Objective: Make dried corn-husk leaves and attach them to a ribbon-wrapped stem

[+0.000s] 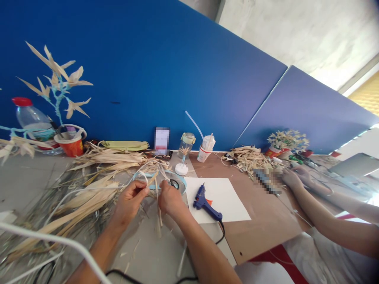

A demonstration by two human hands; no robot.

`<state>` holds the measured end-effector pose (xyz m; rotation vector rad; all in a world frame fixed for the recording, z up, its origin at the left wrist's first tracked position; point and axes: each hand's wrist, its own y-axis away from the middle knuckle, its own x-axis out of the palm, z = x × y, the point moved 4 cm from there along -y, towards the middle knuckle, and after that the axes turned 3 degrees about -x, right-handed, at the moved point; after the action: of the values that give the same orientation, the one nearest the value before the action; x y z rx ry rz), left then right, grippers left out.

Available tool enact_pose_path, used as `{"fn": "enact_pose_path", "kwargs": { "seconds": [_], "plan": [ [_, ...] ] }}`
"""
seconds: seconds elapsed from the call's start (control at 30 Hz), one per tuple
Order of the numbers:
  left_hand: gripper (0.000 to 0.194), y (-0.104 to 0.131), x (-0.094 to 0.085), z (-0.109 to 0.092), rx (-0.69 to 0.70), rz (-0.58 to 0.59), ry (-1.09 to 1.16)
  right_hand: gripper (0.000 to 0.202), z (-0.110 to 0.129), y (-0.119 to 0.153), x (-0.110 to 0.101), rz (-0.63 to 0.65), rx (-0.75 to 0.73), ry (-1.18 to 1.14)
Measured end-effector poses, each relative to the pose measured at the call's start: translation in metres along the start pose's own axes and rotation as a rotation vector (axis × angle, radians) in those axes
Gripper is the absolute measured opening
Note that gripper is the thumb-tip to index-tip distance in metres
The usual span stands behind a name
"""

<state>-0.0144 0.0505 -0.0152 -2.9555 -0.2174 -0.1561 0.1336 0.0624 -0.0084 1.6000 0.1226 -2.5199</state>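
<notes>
My left hand (133,201) is closed in a pinch on a small pale piece of corn husk (153,178), close to a curved white strip. Just to its right, my right hand (171,200) is curled with its fingers closed around narrow dry corn husk strips (158,199) that hang below it. Scissors (174,184) with black handles show right behind the right hand; whether they touch it I cannot tell. Light blue tape (182,185) loops around behind both hands. A blue glue gun (207,203) lies on a white sheet (233,201) to the right.
Dried corn husks (89,197) cover the left side. Behind stand a phone (162,141), a glass jar (187,144), a paper cup (205,152) and a red pot (72,146) with a husk plant. A white cable (59,239) crosses the left foreground. Another person's hands (296,179) work at right.
</notes>
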Motion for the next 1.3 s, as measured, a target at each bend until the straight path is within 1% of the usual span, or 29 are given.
{"fn": "enact_pose_path", "kwargs": {
  "seconds": [0.13, 0.23, 0.3, 0.4, 0.5, 0.63, 0.7, 0.8, 0.9, 1.0, 1.03, 1.1, 1.2, 1.23, 1.3],
  "plan": [
    [0.024, -0.003, -0.004, 0.005, -0.018, -0.025, 0.030, 0.025, 0.000, 0.000, -0.007, -0.029, 0.047, -0.036],
    [0.025, -0.004, -0.005, 0.008, -0.021, -0.031, 0.020, 0.028, 0.005, 0.001, -0.005, -0.037, 0.057, 0.072],
    [0.024, -0.004, -0.004, 0.009, -0.019, -0.030, 0.028, 0.031, 0.010, 0.002, -0.001, -0.026, 0.020, 0.167],
    [0.024, -0.003, -0.003, 0.008, -0.014, -0.030, 0.031, 0.028, 0.019, 0.003, 0.003, -0.022, -0.054, 0.262],
    [0.025, -0.003, -0.002, 0.007, -0.014, -0.027, 0.020, 0.025, 0.025, 0.005, 0.005, -0.016, -0.102, 0.293],
    [0.023, -0.003, -0.002, 0.005, -0.022, -0.021, 0.036, 0.029, 0.029, 0.006, 0.008, 0.015, -0.125, 0.299],
    [0.023, -0.002, -0.003, 0.005, -0.028, -0.022, 0.052, 0.032, 0.024, 0.005, 0.007, 0.025, -0.078, 0.232],
    [0.022, -0.002, -0.004, 0.004, -0.030, -0.026, 0.062, 0.036, 0.012, 0.002, 0.000, -0.023, 0.005, -0.008],
    [0.023, -0.003, -0.004, 0.004, -0.031, -0.031, 0.060, 0.034, 0.002, -0.005, -0.010, -0.119, -0.023, -0.304],
    [0.024, -0.003, -0.005, 0.003, -0.026, -0.044, 0.053, 0.031, -0.006, -0.010, -0.013, -0.152, -0.003, -0.543],
    [0.024, -0.003, -0.005, 0.003, -0.020, -0.047, 0.051, 0.029, -0.007, -0.011, -0.012, -0.147, -0.006, -0.611],
    [0.022, -0.003, -0.005, 0.003, -0.002, -0.040, 0.045, 0.022, -0.004, -0.012, -0.009, -0.110, -0.059, -0.724],
    [0.020, -0.003, -0.005, 0.004, 0.021, -0.013, 0.020, 0.032, 0.002, -0.011, -0.003, -0.046, -0.156, -0.837],
    [0.019, -0.003, -0.005, 0.004, 0.026, -0.005, 0.008, 0.033, 0.004, -0.010, -0.002, -0.031, -0.167, -0.868],
    [0.018, -0.002, -0.005, 0.003, 0.034, 0.002, -0.017, 0.028, 0.007, -0.008, -0.001, -0.006, -0.160, -0.928]
  ]
}}
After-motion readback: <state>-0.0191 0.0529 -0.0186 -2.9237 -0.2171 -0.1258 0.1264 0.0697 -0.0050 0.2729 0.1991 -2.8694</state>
